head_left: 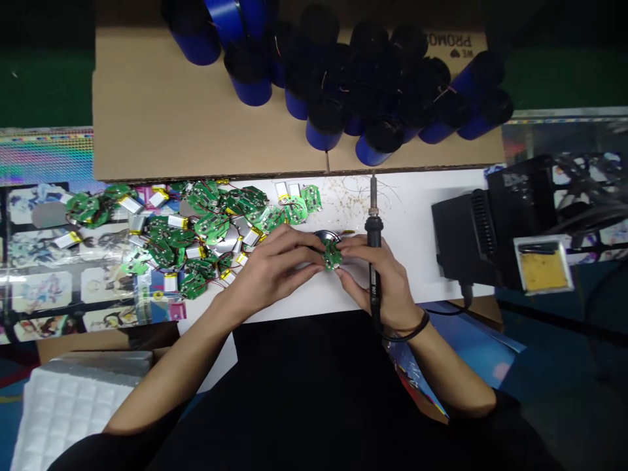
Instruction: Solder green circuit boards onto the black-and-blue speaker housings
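Pinching a small green board (333,256), left hand (272,267) has thumb and fingers closed on its 9 o'clock edge. Right hand (396,288) pinches the 3 o'clock edge; remaining fingers bent. Soldering iron (374,261) lies across the right hand, tip toward 12; which fingers hold it, can't tell. Board sits front and centre over white work surface (417,219); clock read from it.

Step in hand, my judgement: lining up or adjusting the board by fingertip, iron not applied. Next move probably calls for a steady left pinch, right fingers freed if the iron is wanted, hot end clear of skin and wires.

Counts, going outward: two hands, one held board, one iron. One dark round part (322,235) just beyond the board near 11, partly hidden. Pale scraps (346,199) toward 12 to 1, too many and small to count. Loose green boards (203,196) at 9 to 10: over a dozen, overlapping. Silver battery packs (177,222) among them: at least twelve. Soldering station (461,235) at 3: one, with one yellow sponge (542,269) beside it. Blue cylinders (322,137) at 11 to 2, on cardboard (206,124): roughly sixteen, overlap blocks an exact tally.
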`<state>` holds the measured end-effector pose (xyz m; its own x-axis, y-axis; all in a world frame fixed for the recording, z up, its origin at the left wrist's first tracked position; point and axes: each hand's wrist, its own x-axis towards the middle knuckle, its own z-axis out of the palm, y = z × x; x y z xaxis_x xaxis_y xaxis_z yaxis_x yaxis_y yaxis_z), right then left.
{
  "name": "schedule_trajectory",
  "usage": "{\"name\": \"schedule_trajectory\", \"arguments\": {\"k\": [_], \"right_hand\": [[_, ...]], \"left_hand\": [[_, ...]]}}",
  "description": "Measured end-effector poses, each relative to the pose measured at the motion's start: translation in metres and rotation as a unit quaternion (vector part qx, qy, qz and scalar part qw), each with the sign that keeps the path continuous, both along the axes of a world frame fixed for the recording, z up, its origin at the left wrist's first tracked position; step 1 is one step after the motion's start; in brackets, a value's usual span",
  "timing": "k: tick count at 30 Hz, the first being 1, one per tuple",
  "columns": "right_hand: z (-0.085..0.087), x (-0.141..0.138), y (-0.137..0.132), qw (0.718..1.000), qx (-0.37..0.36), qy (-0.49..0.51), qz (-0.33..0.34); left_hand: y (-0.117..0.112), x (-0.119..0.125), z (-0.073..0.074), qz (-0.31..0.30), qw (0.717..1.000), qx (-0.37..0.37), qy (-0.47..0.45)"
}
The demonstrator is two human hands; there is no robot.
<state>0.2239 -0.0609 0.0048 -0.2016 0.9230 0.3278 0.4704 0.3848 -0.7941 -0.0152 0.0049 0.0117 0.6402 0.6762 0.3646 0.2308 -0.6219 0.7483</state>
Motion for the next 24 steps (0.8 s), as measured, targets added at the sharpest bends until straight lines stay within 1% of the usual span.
{"name": "schedule_trajectory", "arguments": {"k": [2, 5, 9, 12, 15, 19, 22, 24], "right_hand": [[0.002, 0.002, 0.002, 1.0, -0.002, -0.006, 0.006], [0.005, 0.001, 0.003, 1.0, -0.009, -0.001, 0.011], [0.007, -0.008, -0.002, 0.999, 0.01, 0.033, -0.011], [0.007, -0.019, -0.004, 0.998, 0.037, 0.045, -0.034], [0.006, -0.026, -0.005, 0.997, 0.046, 0.034, -0.052], [0.004, -0.024, -0.005, 0.998, 0.041, -0.001, -0.044], [0.007, -0.018, -0.008, 0.999, 0.042, -0.011, -0.029], [0.01, -0.013, -0.012, 0.999, 0.034, 0.007, -0.032]], "left_hand": [[0.0, 0.0, -0.001, -0.005, 1.0, 0.016, -0.006], [0.002, 0.0, 0.003, -0.024, 0.999, 0.033, 0.013], [0.006, 0.0, 0.01, -0.049, 0.997, 0.046, 0.047], [0.007, 0.0, 0.012, -0.052, 0.996, 0.036, 0.057], [0.007, 0.0, 0.013, -0.052, 0.997, 0.011, 0.06], [0.007, 0.0, 0.013, -0.06, 0.997, -0.023, 0.049], [0.006, 0.0, 0.015, -0.062, 0.995, -0.007, 0.073], [0.006, 0.001, 0.017, -0.061, 0.993, 0.018, 0.097]]}}
